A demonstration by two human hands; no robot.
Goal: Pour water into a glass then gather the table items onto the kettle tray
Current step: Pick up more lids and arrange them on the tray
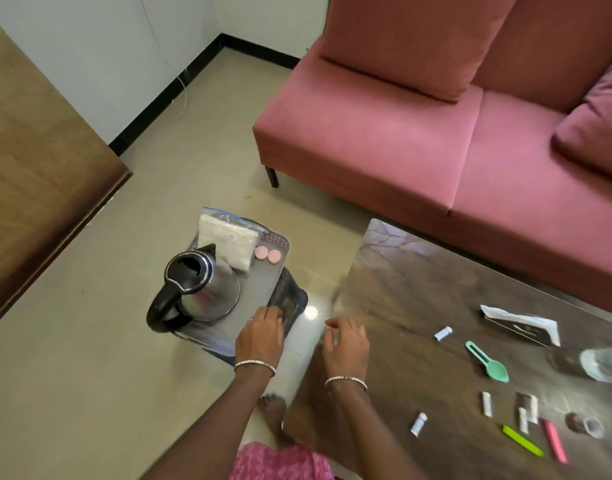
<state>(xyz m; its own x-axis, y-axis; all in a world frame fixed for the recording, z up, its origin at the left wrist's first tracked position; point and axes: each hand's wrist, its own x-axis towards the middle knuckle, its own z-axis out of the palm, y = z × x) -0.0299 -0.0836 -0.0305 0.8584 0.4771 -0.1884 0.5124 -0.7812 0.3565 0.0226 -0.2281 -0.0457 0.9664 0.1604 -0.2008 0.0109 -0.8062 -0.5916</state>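
Observation:
A steel kettle [200, 289] with a black handle stands on a grey tray [263, 289], beside a zip bag of white packets [228, 240] and two pink discs [267, 254]. My left hand [259, 332] holds the tray's near right edge, fingers curled over it. My right hand [346, 344] hovers at the wooden table's [401, 289] left corner, fingers loosely curled with nothing seen in them. On the table lie a green spoon [488, 362], small white sachets [443, 333], a green stick [522, 445], a pink stick [554, 441] and a blurred glass [602, 365] at the right edge.
The tray rests on a dark stool [290, 299] standing on the tiled floor left of the table. A pink sofa [384, 140] runs behind the table. A torn white packet [522, 323] and a small cup [588, 426] are on the table. A wooden panel [38, 168] stands at left.

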